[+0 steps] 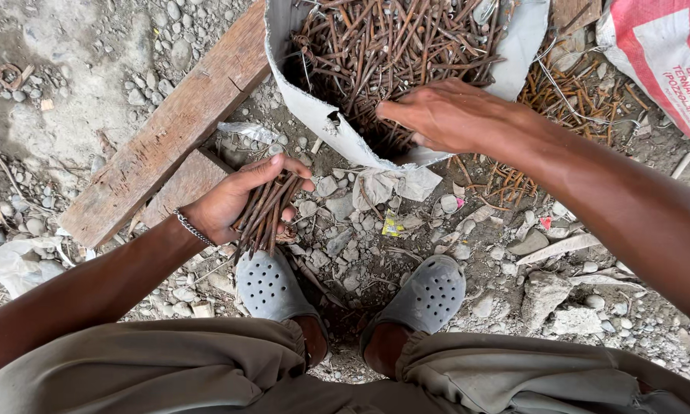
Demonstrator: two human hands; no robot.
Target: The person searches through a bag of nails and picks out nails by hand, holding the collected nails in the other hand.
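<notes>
Left hand (234,203): fingers curled round a bundle of rusty nails (267,212), held tight. Right hand (437,115): fingertips down in the sack (314,107) among loose nails (391,42); grasp not discernible.

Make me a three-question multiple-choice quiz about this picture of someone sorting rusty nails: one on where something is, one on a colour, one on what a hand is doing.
1. Where is the big heap of rusty nails?
A. In a torn white sack
B. On the wooden plank
C. In a metal bucket

2. What colour are the perforated shoes?
A. Red
B. Grey
C. Yellow

3. What is the left hand doing?
A. Resting flat on the ground
B. Gripping a bundle of nails
C. Holding a hammer

Answers:
1 A: the nail heap fills the torn white sack, where the right hand reaches in.
2 B: both shoes are grey.
3 B: the left hand is closed around a bundle of nails, beside the wooden plank.
</notes>
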